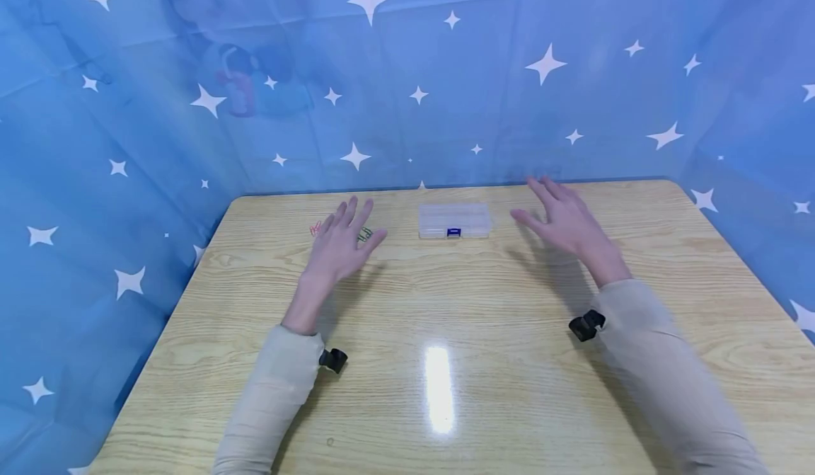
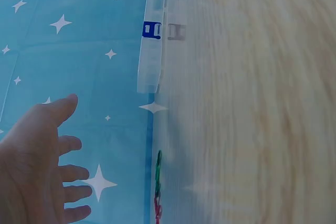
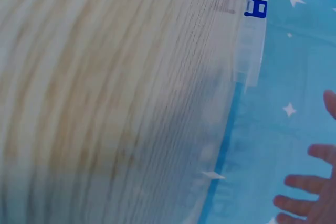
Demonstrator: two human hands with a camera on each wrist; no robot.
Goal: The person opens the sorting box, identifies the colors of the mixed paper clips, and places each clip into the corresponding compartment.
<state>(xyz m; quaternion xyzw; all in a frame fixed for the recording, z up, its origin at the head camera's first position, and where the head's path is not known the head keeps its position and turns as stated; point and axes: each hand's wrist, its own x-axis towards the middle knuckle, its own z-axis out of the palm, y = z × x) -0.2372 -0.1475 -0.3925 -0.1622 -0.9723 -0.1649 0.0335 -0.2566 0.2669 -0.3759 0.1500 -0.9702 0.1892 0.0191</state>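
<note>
L hand point(image 1: 337, 245) & R hand point(image 1: 567, 224) are hovering w/ fingers spread, holding nothing; clear box point(image 1: 455, 219) is sitting far centre on desk point(image 1: 414, 298), green clips point(image 1: 366, 234) & pink clips point(image 1: 315, 229) lying far left; work's prob. sitting at reach stage, next move likely calling for pinching clips or steadying box

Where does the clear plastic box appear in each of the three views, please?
Head: the clear plastic box lies slightly right of centre, between the left hand and the right hand.
Left wrist: in the upper part, slightly left of centre.
Right wrist: near the top, right of centre.
Shared landmark: the dark blue latch on the box.
</note>
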